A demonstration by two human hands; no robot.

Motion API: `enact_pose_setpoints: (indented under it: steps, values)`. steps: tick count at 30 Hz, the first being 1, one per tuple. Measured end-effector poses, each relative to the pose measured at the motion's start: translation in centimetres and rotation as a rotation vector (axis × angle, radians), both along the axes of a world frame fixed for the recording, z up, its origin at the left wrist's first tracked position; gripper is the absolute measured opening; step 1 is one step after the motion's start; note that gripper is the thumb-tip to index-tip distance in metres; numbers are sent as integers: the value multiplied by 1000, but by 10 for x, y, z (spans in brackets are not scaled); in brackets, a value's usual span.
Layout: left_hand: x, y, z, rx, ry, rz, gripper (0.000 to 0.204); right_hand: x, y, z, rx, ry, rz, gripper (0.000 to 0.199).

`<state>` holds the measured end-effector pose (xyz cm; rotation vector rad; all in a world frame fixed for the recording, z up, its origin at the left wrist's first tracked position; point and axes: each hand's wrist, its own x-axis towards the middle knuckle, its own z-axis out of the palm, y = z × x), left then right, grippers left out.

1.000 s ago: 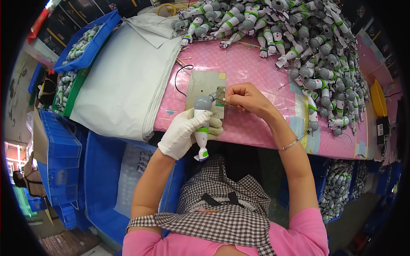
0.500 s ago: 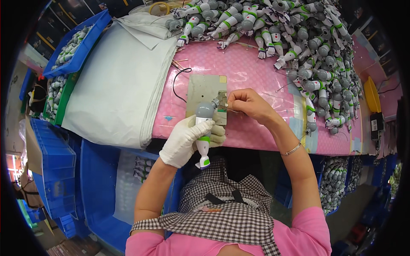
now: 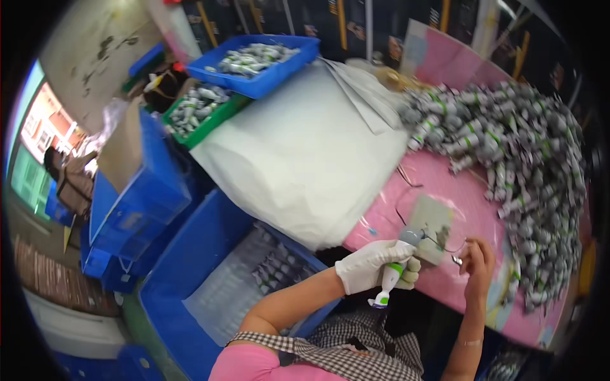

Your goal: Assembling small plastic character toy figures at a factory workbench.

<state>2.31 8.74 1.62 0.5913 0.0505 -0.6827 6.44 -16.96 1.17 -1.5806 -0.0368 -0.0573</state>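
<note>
Filling the upper blue bin (image 3: 270, 76) and green tray (image 3: 210, 117), grey-green toy parts were seen; the gloved left hand (image 3: 372, 267) gripped one toy (image 3: 394, 273) beside the pink table (image 3: 457, 190); the right hand (image 3: 476, 263) pinched a small metal piece (image 3: 457, 260).

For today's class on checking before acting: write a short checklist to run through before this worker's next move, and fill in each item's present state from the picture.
1. Left hand, gloved, wrapped around the toy: ok.
2. Right hand at the wire beside the toy's head: ok.
3. Small pad lies flat on the pink table: ok.
4. Wire joined to the toy: cannot tell.
5. Pile of toys apart from both hands: ok.
6. Blue bin sits by the left arm: ok.
</note>
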Motion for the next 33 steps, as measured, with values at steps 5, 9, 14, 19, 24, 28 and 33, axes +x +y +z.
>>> enact_pose_setpoints:
  steps: [5, 9, 14, 19, 24, 28, 33]
  values:
    - [8, 92, 21, -26, 41, 561, 37, -38, -27, -35, 43, -24, -69, 11]
    - [120, 204, 55, 205, -42, 872, 23, -38, -25, -28, 73, -5, -167, 7]
    - [218, 388, 116, -57, -92, 1139, 34, -41, -21, -22, 32, -3, -55, 6]
    - [253, 200, 59, 647, -125, 798, 41, -65, -47, -49, -166, -66, -284, 4]
    - [248, 57, 77, 1502, -845, 457, 27, -57, -46, -61, -38, -145, -264, 6]
    - [296, -36, 63, 2120, -1142, 191, 33, -63, -49, -69, -162, -175, -283, 5]
    - [324, -72, 37, 2196, -788, 161, 50, -69, -49, -67, -136, -179, -261, 6]
